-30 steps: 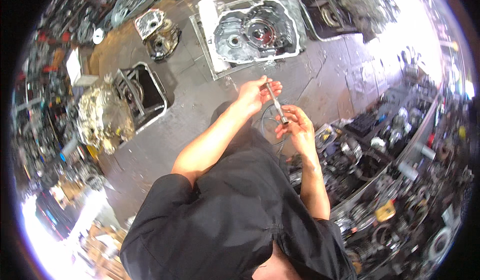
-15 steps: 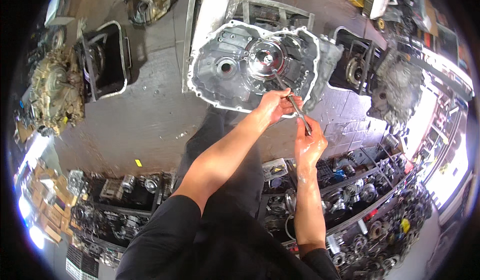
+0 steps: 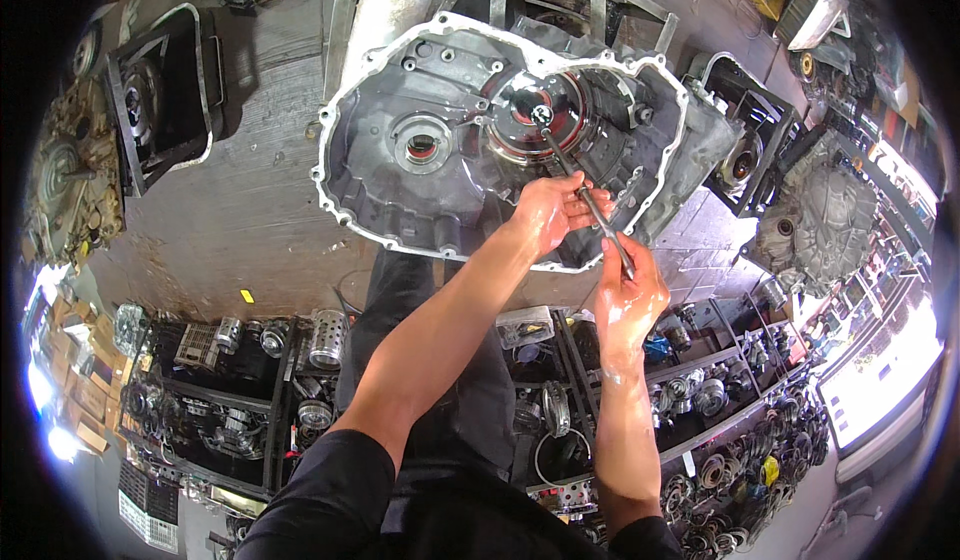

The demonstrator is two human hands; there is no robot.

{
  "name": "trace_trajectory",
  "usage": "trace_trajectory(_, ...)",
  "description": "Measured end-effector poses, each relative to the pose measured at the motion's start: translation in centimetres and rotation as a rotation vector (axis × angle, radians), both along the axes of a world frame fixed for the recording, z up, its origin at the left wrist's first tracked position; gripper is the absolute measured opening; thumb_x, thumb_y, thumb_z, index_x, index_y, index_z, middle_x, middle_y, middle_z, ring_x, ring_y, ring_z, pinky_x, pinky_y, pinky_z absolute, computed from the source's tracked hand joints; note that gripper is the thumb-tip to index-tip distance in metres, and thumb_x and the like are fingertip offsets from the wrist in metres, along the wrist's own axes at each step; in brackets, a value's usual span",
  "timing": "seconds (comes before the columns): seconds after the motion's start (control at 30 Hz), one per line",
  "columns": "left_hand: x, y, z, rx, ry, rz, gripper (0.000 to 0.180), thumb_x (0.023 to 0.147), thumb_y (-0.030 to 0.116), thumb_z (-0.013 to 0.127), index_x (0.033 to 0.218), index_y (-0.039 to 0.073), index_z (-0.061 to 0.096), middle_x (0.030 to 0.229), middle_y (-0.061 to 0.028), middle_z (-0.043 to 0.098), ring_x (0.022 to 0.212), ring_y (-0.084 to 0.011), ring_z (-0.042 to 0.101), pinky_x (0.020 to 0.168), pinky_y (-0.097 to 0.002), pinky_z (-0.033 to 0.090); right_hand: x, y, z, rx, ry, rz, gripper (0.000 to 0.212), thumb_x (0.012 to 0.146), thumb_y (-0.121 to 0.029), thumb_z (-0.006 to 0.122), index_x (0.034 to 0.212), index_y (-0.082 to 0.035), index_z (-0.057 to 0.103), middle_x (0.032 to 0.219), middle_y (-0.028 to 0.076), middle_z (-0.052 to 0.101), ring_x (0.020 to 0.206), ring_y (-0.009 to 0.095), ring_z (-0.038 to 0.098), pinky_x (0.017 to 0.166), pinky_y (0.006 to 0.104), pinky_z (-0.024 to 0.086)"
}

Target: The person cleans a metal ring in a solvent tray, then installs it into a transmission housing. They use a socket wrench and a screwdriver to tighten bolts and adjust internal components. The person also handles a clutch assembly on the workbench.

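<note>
A grey cast-metal transmission housing (image 3: 460, 90) with a bright machined rim lies open in front of me. In its right half sits a shiny round metal drum (image 3: 515, 125) with a reddish ring and a small centre hub. A long slender metal rod (image 3: 562, 155) slants from that hub down to my hands. My left hand (image 3: 545, 215) is curled loosely around the rod's middle, thumb against it and fingertips showing beyond. Closed on the rod's near end is my right hand (image 3: 630, 295), wet-looking and shiny. The exact contact at the rod's far tip is too small to tell.
A metal frame stand (image 3: 600, 10) shows behind the housing. Black crates (image 3: 165, 100) and other dirty casings (image 3: 815, 210) stand on both sides. Racks of metal parts (image 3: 230, 400) lie nearer to me, beside my legs. A yellow scrap (image 3: 247, 297) lies on the floor.
The housing appears larger and nearer as the view has shifted. The rod's far tip now lies closer to the drum's hub. Both hands keep their hold on the rod.
</note>
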State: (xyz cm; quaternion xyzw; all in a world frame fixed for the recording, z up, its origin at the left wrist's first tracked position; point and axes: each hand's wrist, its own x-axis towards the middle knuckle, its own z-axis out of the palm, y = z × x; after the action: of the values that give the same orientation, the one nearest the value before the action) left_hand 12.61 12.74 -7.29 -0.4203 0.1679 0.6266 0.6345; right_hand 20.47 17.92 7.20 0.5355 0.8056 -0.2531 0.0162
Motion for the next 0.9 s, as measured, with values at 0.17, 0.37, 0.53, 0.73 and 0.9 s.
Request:
trace_trajectory(0.17,-0.1,-0.2,-0.3,-0.015,-0.011,-0.015,0.022,0.102,0.020,0.054,0.106,-0.002,0.055,0.111,-0.0236,0.065,0.107,-0.0382,0.065,0.099,-0.0505,0.052,-0.2,-0.1,-0.2,-0.013,-0.023,0.006,0.016,0.088,-0.010,0.073,0.100,0.001,0.072,0.089,0.019,0.073,0.075,0.030,0.072,0.068,0.0366,0.056)
trace_trajectory(0.37,0.1,-0.4,0.0,0.007,0.001,-0.045,0.023,0.103,0.021,0.052,0.105,-0.001,0.056,0.110,-0.0219,0.066,0.107,-0.0373,0.066,0.099,-0.0495,0.052,-0.2,-0.5,0.0,-0.019,-0.033,-0.041,0.017,0.088,-0.010,0.073,0.101,0.001,0.072,0.089,0.021,0.073,0.076,0.032,0.072,0.070,0.0382,0.056)
trace_trajectory(0.53,-0.5,-0.8,-0.3,0.002,0.004,-0.070,0.023,0.103,0.021,0.052,0.105,-0.002,0.057,0.110,-0.0221,0.066,0.107,-0.0375,0.066,0.099,-0.0487,0.052,-0.3,-0.8,-0.2,-0.025,-0.013,-0.036,0.019,0.088,-0.012,0.074,0.101,0.002,0.072,0.089,0.021,0.073,0.077,0.032,0.072,0.070,0.0382,0.056)
trace_trajectory(0.73,-0.7,-0.7,-1.1,0.088,0.001,0.015,0.027,0.105,0.022,0.047,0.106,-0.004,0.056,0.124,-0.0270,0.063,0.113,-0.0372,0.064,0.101,-0.0493,0.051,-1.8,-0.8,0.2,-0.085,-0.188,-0.152,0.020,0.092,-0.020,0.070,0.096,0.000,0.072,0.075,0.020,0.070,0.066,0.032,0.070,0.063,0.0418,0.054)
trace_trajectory(0.9,-0.6,-0.1,-2.0,-0.004,0.006,0.106,0.028,0.104,0.023,0.050,0.106,-0.004,0.057,0.119,-0.0250,0.064,0.109,-0.0357,0.065,0.098,-0.0481,0.053,-3.4,0.7,0.9,-0.131,-0.331,-0.080,0.021,0.093,-0.020,0.069,0.093,0.000,0.068,0.075,0.019,0.069,0.063,0.032,0.067,0.061,0.0437,0.051)
